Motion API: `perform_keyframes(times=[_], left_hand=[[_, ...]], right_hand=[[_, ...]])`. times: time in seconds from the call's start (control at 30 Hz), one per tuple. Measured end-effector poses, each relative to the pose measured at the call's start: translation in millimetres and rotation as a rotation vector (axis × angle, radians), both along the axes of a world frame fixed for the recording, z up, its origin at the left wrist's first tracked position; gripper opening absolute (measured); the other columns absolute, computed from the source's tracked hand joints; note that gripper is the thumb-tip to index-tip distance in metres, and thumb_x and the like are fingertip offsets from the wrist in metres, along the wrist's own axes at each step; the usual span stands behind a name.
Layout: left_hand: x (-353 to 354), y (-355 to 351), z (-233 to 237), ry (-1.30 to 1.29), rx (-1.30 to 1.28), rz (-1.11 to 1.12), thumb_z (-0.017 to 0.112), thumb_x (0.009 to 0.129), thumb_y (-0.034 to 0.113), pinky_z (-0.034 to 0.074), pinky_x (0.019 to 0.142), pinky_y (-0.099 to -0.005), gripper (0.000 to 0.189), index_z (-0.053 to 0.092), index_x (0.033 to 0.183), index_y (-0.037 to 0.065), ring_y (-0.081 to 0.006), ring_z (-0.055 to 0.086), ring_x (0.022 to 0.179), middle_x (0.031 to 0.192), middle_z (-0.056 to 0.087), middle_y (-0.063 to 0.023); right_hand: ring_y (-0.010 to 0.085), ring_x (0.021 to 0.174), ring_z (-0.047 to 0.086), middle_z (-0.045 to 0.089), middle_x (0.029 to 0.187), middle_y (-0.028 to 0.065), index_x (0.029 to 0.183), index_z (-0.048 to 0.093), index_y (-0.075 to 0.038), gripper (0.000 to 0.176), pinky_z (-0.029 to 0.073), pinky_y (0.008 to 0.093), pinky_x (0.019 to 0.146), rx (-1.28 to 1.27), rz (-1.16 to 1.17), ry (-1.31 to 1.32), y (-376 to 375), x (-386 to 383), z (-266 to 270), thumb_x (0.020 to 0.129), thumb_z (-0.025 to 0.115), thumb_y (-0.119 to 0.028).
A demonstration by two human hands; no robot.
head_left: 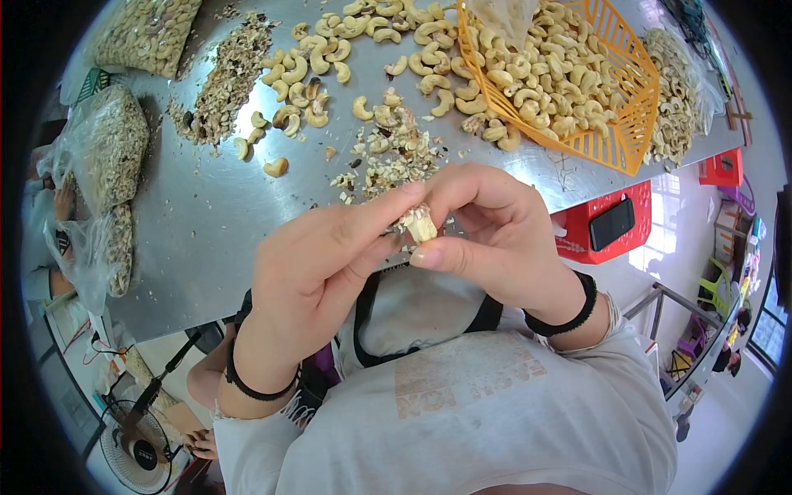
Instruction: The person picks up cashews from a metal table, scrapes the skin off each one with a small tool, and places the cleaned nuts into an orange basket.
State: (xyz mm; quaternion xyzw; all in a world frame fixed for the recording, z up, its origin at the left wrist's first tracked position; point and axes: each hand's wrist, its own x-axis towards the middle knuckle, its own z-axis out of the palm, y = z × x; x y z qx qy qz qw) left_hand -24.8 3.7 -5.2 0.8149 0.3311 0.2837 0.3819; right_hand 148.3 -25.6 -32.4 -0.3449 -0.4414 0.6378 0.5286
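A pale, broken cashew piece (421, 223) is pinched between the fingertips of both hands, above the near edge of the metal table (214, 272). My left hand (318, 260) holds it from the left, its fingers pressed together. My right hand (491, 223) grips it from the right between thumb and index finger. Just beyond the hands lies a small heap of cashew fragments (396, 153). Whole cashews (318, 62) are scattered farther back. At the back right, an orange basket (639, 91) is tilted and holds many cashews with a clear plastic bag.
Bags of nuts (148, 37) and fragments (115, 148) stand on the left, near a brown crumb pile (227, 78). Another fragment bag (672, 99) is at the right. A phone (611, 224) lies on a red stool (577, 239). A fan (136, 445) and another person's hand (200, 444) are lower left.
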Motion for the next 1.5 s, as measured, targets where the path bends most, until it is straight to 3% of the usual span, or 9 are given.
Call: perform_keyframes(times=[0.3, 0.6, 0.9, 1.13, 1.3, 1.5], left_hand=[[-0.1, -2.9, 6.7, -0.125, -0.331, 0.0, 0.055, 0.076, 0.004, 0.042, 0.059, -0.0215, 0.037, 0.049, 0.113, 0.004, -0.0142, 0.055, 0.063, 0.082, 0.06, -0.008], [-1.3, 1.0, -0.6, -0.041, -0.065, -0.027, 0.054, 0.074, 0.0, 0.043, 0.059, -0.0223, 0.036, 0.053, 0.11, 0.007, -0.0185, 0.057, 0.064, 0.083, 0.06, -0.0091], [-2.3, -2.2, 6.7, -0.044, -0.294, -0.011, 0.055, 0.074, 0.003, 0.043, 0.059, -0.0227, 0.037, 0.05, 0.111, 0.005, -0.0178, 0.057, 0.066, 0.087, 0.06, -0.0094], [-3.0, -0.2, 9.7, 0.005, -0.182, -0.05, 0.056, 0.073, 0.003, 0.043, 0.057, -0.0248, 0.041, 0.049, 0.113, 0.005, -0.0201, 0.056, 0.064, 0.084, 0.06, -0.0095], [-3.4, 2.0, 4.4, 0.075, 0.073, -0.044, 0.057, 0.071, 0.003, 0.042, 0.053, -0.026, 0.038, 0.053, 0.109, 0.008, -0.0202, 0.054, 0.059, 0.074, 0.059, -0.008], [-3.9, 0.2, 3.4, 0.023, -0.08, -0.002, 0.056, 0.072, 0.003, 0.041, 0.053, -0.0256, 0.037, 0.053, 0.109, 0.008, -0.0198, 0.053, 0.058, 0.075, 0.059, -0.0081]], right_hand=[[0.0088, 0.068, 0.049, 0.053, 0.072, 0.0012, 0.077, 0.054, -0.003, 0.015, 0.04, 0.0224, 0.063, 0.074, -0.007, -0.152, 2.2, 2.2, 1.4, 0.069, 0.066, -0.008], [0.0122, 0.064, 0.049, 0.052, 0.069, 0.0033, 0.075, 0.053, -0.004, 0.015, 0.04, 0.0238, 0.059, 0.246, -0.027, -0.296, 3.2, 3.6, -3.7, 0.068, 0.066, -0.007], [0.0095, 0.062, 0.047, 0.052, 0.069, 0.0015, 0.075, 0.053, -0.003, 0.016, 0.039, 0.022, 0.057, 0.129, -0.002, -0.266, 1.8, 6.5, -0.2, 0.067, 0.066, -0.007], [0.0069, 0.058, 0.045, 0.054, 0.069, 0.0001, 0.08, 0.056, -0.004, 0.017, 0.038, 0.0201, 0.054, 0.087, 0.02, -0.26, 2.9, 9.3, 5.1, 0.067, 0.067, -0.006], [0.0068, 0.058, 0.046, 0.055, 0.069, 0.0001, 0.079, 0.057, -0.004, 0.015, 0.039, 0.0198, 0.053, 0.106, 0.001, -0.295, 2.2, 8.8, 5.6, 0.067, 0.067, -0.006], [0.0075, 0.058, 0.047, 0.056, 0.07, 0.0008, 0.078, 0.057, -0.004, 0.014, 0.04, 0.0204, 0.052, 0.079, 0.024, -0.293, 2.0, 8.5, 6.5, 0.067, 0.066, -0.006]])
